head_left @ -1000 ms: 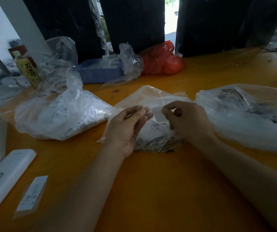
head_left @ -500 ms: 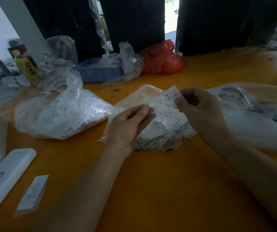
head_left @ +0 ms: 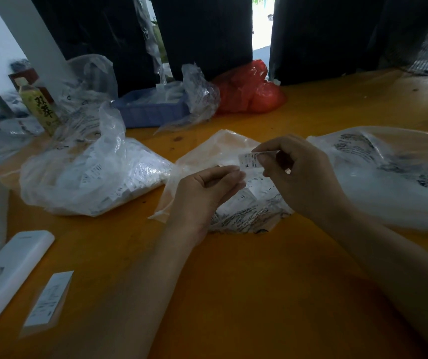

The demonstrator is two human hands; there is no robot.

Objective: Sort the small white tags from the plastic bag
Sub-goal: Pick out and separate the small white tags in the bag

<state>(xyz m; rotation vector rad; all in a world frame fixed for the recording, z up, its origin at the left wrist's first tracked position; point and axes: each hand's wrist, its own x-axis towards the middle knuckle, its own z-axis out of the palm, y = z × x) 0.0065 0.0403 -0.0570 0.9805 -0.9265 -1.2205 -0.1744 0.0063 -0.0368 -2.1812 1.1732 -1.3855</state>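
between fingertips, tag (head_left: 248, 161) (marked "m")

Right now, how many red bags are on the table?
1: the red bag sits at the table's far edge, right of the blue tray. Others may be hidden.

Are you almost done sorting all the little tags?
Not nearly. In hand: the right hand pinches one white tag marked M, while the left hand holds the middle bag beneath it. Done so far: perhaps the tags heaped in the left bag, though I can't tell whether those are sorted. Left: many tags still lie inside the middle bag.
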